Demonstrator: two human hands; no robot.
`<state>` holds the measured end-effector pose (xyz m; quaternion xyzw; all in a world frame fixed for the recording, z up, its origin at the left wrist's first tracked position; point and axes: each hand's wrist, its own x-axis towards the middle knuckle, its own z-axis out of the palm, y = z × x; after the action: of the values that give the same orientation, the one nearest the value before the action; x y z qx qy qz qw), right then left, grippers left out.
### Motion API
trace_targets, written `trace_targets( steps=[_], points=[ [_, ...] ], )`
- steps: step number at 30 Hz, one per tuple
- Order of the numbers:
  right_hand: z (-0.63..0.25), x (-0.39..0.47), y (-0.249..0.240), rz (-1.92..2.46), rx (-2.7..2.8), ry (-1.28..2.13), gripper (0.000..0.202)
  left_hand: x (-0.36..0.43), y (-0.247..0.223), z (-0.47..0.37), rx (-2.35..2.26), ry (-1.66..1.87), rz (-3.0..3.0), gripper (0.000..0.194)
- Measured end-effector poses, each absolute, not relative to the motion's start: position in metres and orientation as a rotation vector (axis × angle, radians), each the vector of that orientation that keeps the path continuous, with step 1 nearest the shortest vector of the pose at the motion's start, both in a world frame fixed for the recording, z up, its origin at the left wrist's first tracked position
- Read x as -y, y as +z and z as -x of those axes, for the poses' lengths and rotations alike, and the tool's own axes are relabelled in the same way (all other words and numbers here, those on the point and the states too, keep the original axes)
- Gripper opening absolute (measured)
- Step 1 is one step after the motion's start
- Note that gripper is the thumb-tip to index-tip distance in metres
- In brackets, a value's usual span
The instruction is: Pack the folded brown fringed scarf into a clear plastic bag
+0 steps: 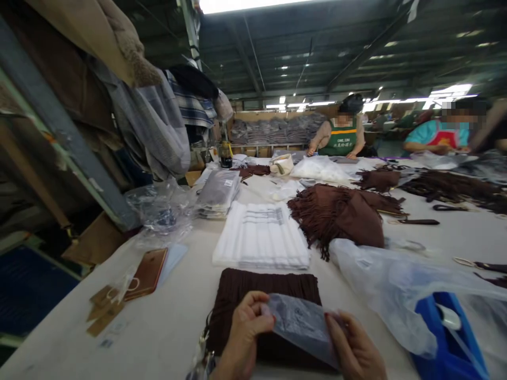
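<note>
Dark brown folded garment point(269, 287), white striped cloth point(261, 237), clear grey-tinted bag point(303, 323), blue bin point(451, 338).

Folded garment point(265, 295) lying on the table point(166, 327) at the near edge; behind it, stack of folded bags point(261, 237); left of it, phone point(147, 273); right of it, plastic sheet point(396, 290); behind-right, fringed pile point(340, 214).

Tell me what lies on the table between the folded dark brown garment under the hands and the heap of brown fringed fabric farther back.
In the head view, a folded stack of white fabric with grey stripes lies between the folded dark brown garment and the heap of brown fringed fabric.
</note>
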<state>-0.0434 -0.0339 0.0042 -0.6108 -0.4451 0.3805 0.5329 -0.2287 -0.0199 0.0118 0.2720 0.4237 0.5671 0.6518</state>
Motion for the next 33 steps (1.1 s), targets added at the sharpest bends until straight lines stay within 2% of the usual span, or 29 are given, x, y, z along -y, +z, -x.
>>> trace_targets(
  steps=[5,10,12,15,17,19,22,24,26,33],
  points=[
    [0.076,-0.003,-0.016,1.562,1.465,0.676,0.04,0.003,0.006,0.262,-1.453,1.374,-1.056,0.024],
    [0.087,-0.016,-0.026,1.772,1.623,0.499,0.046,-0.001,-0.014,0.278,-2.086,1.07,-1.527,0.015],
    [0.088,-0.017,-0.027,1.784,1.62,0.512,0.044,0.001,-0.014,0.278,-2.205,1.166,-1.792,0.016],
    [0.088,-0.019,-0.025,1.773,1.609,0.568,0.04,0.004,-0.002,0.27,-1.919,1.437,-2.436,0.02],
    [0.087,-0.023,-0.024,1.746,1.589,0.636,0.037,0.001,0.008,0.262,-1.579,1.405,-2.715,0.024],
    [0.084,-0.028,-0.022,1.697,1.56,0.735,0.035,-0.006,0.013,0.257,-1.555,1.405,-2.648,0.027],
    [0.079,-0.034,-0.018,1.626,1.493,0.889,0.036,-0.017,0.009,0.26,-1.889,1.51,-1.948,0.029],
    [0.077,-0.036,-0.016,1.61,1.449,0.939,0.039,-0.02,0.004,0.268,-1.92,1.448,-1.463,0.036],
    [0.077,-0.036,-0.015,1.622,1.43,0.93,0.039,-0.02,0.002,0.279,-1.872,1.372,-1.242,0.039],
    [0.084,-0.03,-0.023,1.756,1.547,0.747,0.036,-0.01,0.019,0.305,-1.953,1.452,-1.497,0.03]
  ],
)
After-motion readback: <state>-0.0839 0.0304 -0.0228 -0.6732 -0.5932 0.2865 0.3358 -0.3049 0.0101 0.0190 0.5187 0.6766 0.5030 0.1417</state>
